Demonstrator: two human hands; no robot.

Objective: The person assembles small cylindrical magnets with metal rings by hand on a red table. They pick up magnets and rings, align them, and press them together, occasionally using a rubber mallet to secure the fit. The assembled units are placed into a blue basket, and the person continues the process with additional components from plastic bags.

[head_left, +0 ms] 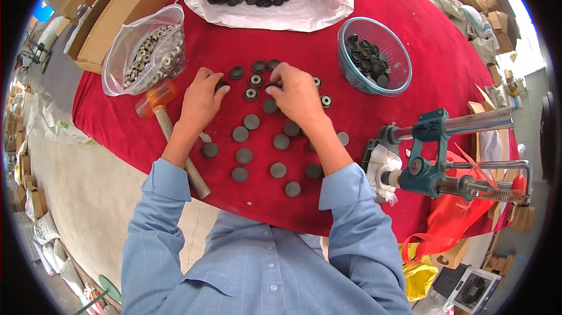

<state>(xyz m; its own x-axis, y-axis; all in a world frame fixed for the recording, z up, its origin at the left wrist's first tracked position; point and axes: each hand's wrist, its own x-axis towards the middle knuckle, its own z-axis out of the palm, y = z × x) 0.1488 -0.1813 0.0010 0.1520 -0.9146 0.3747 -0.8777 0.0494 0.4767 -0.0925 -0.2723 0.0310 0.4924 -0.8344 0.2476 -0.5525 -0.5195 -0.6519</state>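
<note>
My left hand [201, 100] is closed, thumb and fingers pinching a small round black cap [221, 85]. My right hand [297, 96] has its fingers curled down on another dark cap [273, 85], partly hidden under them. Between and beyond the hands lie several black caps with their hollow side up; some, like the cap with a metal ring [255, 80], have a silvery ring piece seated inside. Nearer my body, several caps lie with the plain grey-black face up, such as this flat cap [277, 170]. All rest on a red cloth [257, 192].
A hammer [170, 131] with an orange head lies beside my left forearm. Behind it stand a clear bag of metal rings [149, 60] and a cardboard box [126, 16]. A white sack of black caps [266, 19] lies far, a clear bowl [374, 57] far right, a green hand press [430, 157] right.
</note>
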